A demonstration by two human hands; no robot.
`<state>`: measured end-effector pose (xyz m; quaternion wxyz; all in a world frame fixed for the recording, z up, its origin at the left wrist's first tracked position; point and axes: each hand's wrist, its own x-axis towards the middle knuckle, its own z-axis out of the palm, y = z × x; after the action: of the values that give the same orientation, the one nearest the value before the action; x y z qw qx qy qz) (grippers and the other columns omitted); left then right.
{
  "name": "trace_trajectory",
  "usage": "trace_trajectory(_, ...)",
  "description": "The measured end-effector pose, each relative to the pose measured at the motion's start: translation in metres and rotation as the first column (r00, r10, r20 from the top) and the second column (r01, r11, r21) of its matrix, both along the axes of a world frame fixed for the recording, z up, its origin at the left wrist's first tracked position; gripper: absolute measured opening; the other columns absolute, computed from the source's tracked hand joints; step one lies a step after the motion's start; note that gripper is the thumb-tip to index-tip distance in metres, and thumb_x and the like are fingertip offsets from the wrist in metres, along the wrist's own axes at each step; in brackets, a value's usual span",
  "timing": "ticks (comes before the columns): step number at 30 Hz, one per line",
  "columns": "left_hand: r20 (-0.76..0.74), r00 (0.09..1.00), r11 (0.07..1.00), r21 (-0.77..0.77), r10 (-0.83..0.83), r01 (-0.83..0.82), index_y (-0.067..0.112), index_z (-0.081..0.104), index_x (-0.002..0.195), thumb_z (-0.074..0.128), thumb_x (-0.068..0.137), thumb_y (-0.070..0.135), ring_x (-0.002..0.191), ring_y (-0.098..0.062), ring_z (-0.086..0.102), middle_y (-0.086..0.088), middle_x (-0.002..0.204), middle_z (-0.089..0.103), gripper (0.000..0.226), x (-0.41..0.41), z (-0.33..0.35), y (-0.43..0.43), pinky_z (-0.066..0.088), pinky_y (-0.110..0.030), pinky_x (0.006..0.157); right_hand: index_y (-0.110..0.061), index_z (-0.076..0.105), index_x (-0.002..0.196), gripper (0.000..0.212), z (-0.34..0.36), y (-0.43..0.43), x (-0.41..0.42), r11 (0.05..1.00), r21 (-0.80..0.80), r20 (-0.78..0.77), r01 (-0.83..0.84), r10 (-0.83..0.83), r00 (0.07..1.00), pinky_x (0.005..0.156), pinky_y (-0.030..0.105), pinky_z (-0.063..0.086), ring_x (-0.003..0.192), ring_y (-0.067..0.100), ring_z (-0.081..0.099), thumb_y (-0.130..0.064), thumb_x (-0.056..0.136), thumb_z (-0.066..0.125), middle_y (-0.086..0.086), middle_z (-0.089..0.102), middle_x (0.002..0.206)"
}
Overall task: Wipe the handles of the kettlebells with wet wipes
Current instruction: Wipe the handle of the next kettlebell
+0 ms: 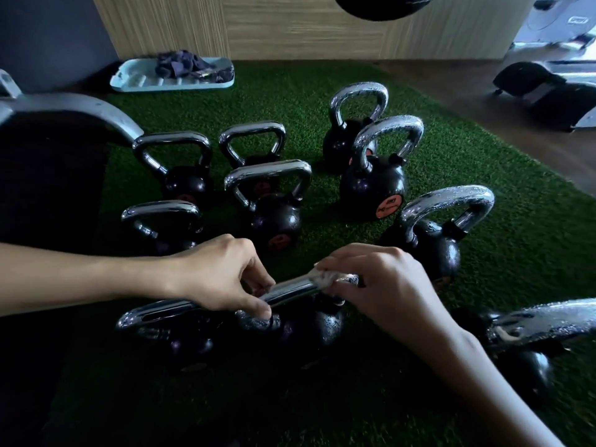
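Note:
Several black kettlebells with chrome handles stand on green turf [322, 91]. The nearest kettlebell [309, 327] sits between my hands, its chrome handle [290, 290] running across the view. My left hand [222, 275] grips that handle from above at its left part. My right hand [383, 285] holds a white wet wipe [325, 277] wrapped round the right part of the same handle. Handles on the right-hand kettlebells [448, 201] show water droplets. The wipe is mostly hidden under my fingers.
A light blue tray [135, 82] with a dark crumpled cloth [187, 64] lies at the back left by a wooden wall. A dark bench with a grey curved frame [80, 108] fills the left side. Another kettlebell [529, 366] lies at the lower right. Gym equipment [545, 88] stands at the far right.

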<state>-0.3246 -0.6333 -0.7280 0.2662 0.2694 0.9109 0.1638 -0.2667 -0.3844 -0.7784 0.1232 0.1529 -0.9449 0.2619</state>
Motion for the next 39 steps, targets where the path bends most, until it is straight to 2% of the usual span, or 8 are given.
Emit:
trace_trajectory(2,0.004,1.0,1.0,0.013,0.017,-0.017,0.034,0.08,0.107,0.087,0.076,0.044,0.043,0.014,0.051,0.02,0.099,0.076,0.033,0.004,0.002,-0.002,0.035,-0.004,0.047,-0.041,0.078,0.106,0.032,-0.01,0.023,0.0,0.993,-0.101,0.012,0.062,-0.061,0.998,0.079,0.026,0.055,0.093,-0.011,0.065,-0.042,0.075,0.085,-0.029,0.071,0.105)
trace_trajectory(6,0.015,1.0,0.999,0.044,0.016,-0.017,0.032,0.078,0.111,0.086,0.079,0.037,0.034,0.009,0.044,0.036,0.059,0.062,0.034,0.008,0.006,0.001,0.031,-0.006,0.041,-0.027,0.082,0.098,0.032,-0.018,0.033,0.001,0.962,-0.261,0.008,0.078,-0.079,0.997,0.064,0.005,0.037,0.067,-0.011,0.058,-0.027,0.068,0.092,-0.02,0.074,0.091)
trace_trajectory(11,0.029,0.999,0.999,0.043,0.019,-0.021,0.028,0.076,0.116,0.085,0.079,0.039,0.031,-0.002,0.039,0.034,0.039,0.047,0.04,0.011,0.004,-0.005,0.028,-0.01,0.04,-0.029,0.082,0.1,0.032,-0.02,0.019,0.002,0.935,-0.355,-0.005,-0.006,0.004,1.0,0.059,0.008,0.039,0.059,0.0,0.056,-0.025,0.069,0.092,-0.022,0.075,0.097)
trace_trajectory(16,0.013,0.999,0.994,0.098,0.052,-0.053,0.036,0.078,0.11,0.087,0.073,0.049,0.033,-0.008,0.033,0.009,0.039,0.052,0.041,0.012,-0.006,-0.025,0.024,-0.011,0.041,-0.037,0.079,0.101,0.036,-0.061,0.031,0.007,0.833,-0.517,0.178,0.199,-0.123,0.976,0.079,0.037,0.055,0.084,0.023,0.072,-0.034,0.067,0.091,-0.026,0.075,0.095)
trace_trajectory(22,-0.024,0.999,0.996,0.079,0.038,-0.036,0.029,0.076,0.115,0.088,0.072,0.045,0.032,-0.002,0.041,0.027,0.044,0.057,0.047,0.016,-0.01,-0.028,0.026,-0.007,0.04,-0.026,0.079,0.104,0.037,-0.078,0.026,0.009,0.669,-0.696,0.304,0.261,-0.054,0.951,0.088,0.023,0.056,0.094,0.006,0.074,-0.017,0.07,0.09,-0.012,0.079,0.097)
trace_trajectory(28,-0.105,0.994,0.988,0.155,0.005,0.011,0.048,0.075,0.104,0.087,0.074,0.051,0.04,-0.007,0.039,0.021,0.05,0.062,0.033,0.009,-0.013,-0.022,0.029,-0.014,0.045,-0.026,0.078,0.108,0.041,-0.092,0.016,0.014,0.612,-0.678,0.465,0.408,-0.073,0.882,0.095,0.035,0.058,0.095,0.009,0.075,-0.024,0.069,0.091,-0.009,0.079,0.097)
trace_trajectory(35,-0.031,0.995,0.995,0.037,-0.09,0.091,0.034,0.08,0.108,0.083,0.082,0.041,0.042,0.006,0.049,0.034,0.05,0.057,0.027,-0.006,-0.001,0.015,0.032,-0.005,0.047,-0.027,0.08,0.095,0.032,-0.045,0.045,0.015,0.574,-0.719,0.304,0.391,-0.246,0.92,0.074,0.029,0.056,0.077,0.012,0.07,-0.023,0.066,0.093,-0.006,0.078,0.086)
trace_trajectory(39,0.096,0.995,0.992,0.123,0.015,-0.026,0.049,0.073,0.114,0.079,0.073,0.062,0.08,0.014,0.061,0.035,0.097,0.071,0.044,-0.022,0.02,0.019,0.04,-0.007,0.073,-0.033,0.081,0.09,0.031,-0.003,0.033,0.01,0.714,-0.669,0.052,0.206,-0.231,0.972,0.058,0.017,0.041,0.061,0.01,0.048,-0.024,0.063,0.094,-0.013,0.07,0.086)
